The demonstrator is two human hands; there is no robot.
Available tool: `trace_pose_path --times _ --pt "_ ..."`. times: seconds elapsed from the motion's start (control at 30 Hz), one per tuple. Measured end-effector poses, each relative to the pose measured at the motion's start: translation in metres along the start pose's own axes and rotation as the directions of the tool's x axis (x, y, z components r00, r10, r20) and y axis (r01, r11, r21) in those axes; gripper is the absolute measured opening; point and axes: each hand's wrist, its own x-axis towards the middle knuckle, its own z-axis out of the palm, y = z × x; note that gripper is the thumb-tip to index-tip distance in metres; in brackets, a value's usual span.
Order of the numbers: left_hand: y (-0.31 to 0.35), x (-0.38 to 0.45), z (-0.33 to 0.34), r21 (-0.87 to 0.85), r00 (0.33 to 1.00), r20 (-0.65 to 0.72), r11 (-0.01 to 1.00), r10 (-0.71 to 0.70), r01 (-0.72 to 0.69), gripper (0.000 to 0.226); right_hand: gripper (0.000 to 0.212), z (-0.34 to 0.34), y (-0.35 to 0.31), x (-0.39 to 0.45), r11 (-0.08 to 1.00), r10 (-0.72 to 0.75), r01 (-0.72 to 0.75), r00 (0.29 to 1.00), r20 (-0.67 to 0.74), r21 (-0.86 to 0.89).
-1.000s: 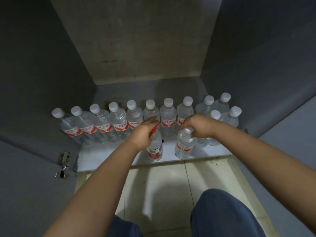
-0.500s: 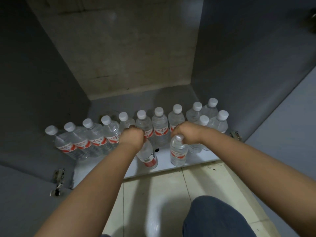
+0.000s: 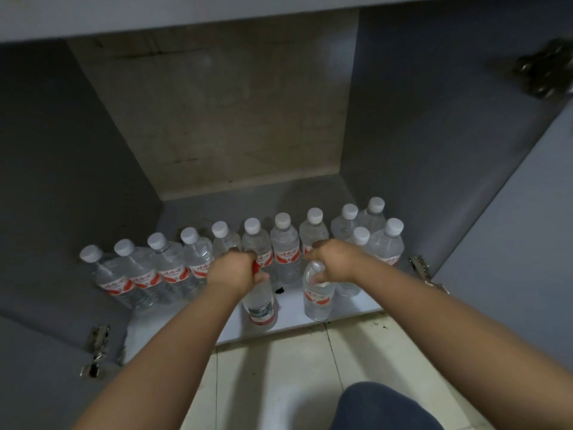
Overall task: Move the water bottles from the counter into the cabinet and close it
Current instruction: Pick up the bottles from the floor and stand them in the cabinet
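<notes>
1. The cabinet (image 3: 93, 181) stood open, both doors swung wide, and the person reached into it with both bare arms.
2. The left hand (image 3: 231, 270) was curled round the top of a water bottle (image 3: 259, 308), which stood tilted on the cabinet floor (image 3: 173, 321) near the front edge. The hand covered its cap.
3. The right hand (image 3: 333, 259) gripped the neck of a second bottle (image 3: 317, 297), which stood upright just to the right of the first, also at the front of the shelf.
4. Behind the two hands ran a row of bottles (image 3: 173, 268) with white caps and red labels, reaching from the left wall across to the right, packed side by side and touching.
5. At the right end a few more bottles (image 3: 387, 243) crowded in a small cluster, two deep.
6. A small dark speck (image 3: 279, 290) lay on the shelf between the two held bottles.
7. Metal hinges (image 3: 97, 339) showed on the left side, and another hinge (image 3: 421, 268) on the right.
8. Below the shelf was pale tiled floor (image 3: 279, 383), with the person's blue-clad knee (image 3: 381, 408) at the bottom edge.
</notes>
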Motion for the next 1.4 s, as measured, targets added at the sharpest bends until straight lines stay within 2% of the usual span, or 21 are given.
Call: trace_pose_path --times 0.1,0.2,0.27,0.33,0.4,0.53,0.73,0.97,1.2,1.4 --pt "0.003 -0.002 0.011 0.011 1.000 -0.006 1.000 0.009 -0.009 0.024 0.040 0.017 -0.014 0.000 0.994 0.111 -0.112 0.993 -0.031 -0.018" --pt "-0.008 -0.002 0.010 0.017 0.979 0.001 0.979 0.203 -0.203 0.026 0.030 0.023 -0.019 0.001 0.994 0.106 -0.106 0.993 -0.043 -0.002" --pt "-0.015 0.004 0.003 0.037 0.943 0.014 0.943 0.331 -0.332 0.033 0.031 0.016 -0.014 0.003 0.995 0.095 -0.094 0.993 -0.066 0.014" --pt "-0.011 0.009 -0.001 0.082 0.917 0.023 0.913 0.398 -0.399 0.044 0.033 0.010 -0.007 0.003 0.995 0.097 -0.095 0.990 -0.104 0.026" --pt "-0.008 0.013 -0.002 0.106 0.922 0.027 0.916 0.387 -0.387 0.056 0.036 0.007 -0.002 0.002 0.995 0.095 -0.091 0.986 -0.135 0.036" --pt "-0.012 0.010 -0.001 0.077 0.982 0.026 0.979 0.188 -0.189 0.051 0.034 0.006 -0.002 0.000 0.993 0.114 -0.105 0.977 -0.182 0.061" --pt "0.008 0.007 0.002 -0.051 0.999 -0.031 0.998 0.021 -0.022 0.019 0.031 0.014 -0.005 -0.002 0.984 0.167 -0.152 0.970 -0.177 0.096" --pt "0.025 0.016 0.004 -0.173 0.989 -0.075 0.975 0.127 -0.139 0.016 0.033 0.003 0.010 0.005 0.985 0.166 -0.159 0.977 -0.132 0.063" --pt "0.050 0.031 0.004 -0.188 0.978 -0.096 0.961 0.186 -0.201 0.014 0.026 0.000 0.017 0.015 0.992 0.124 -0.121 0.979 -0.161 0.030" --pt "0.054 0.041 0.000 -0.152 0.971 -0.072 0.959 0.229 -0.237 0.008 0.033 0.000 0.018 0.022 0.994 0.111 -0.104 0.978 -0.180 0.047"
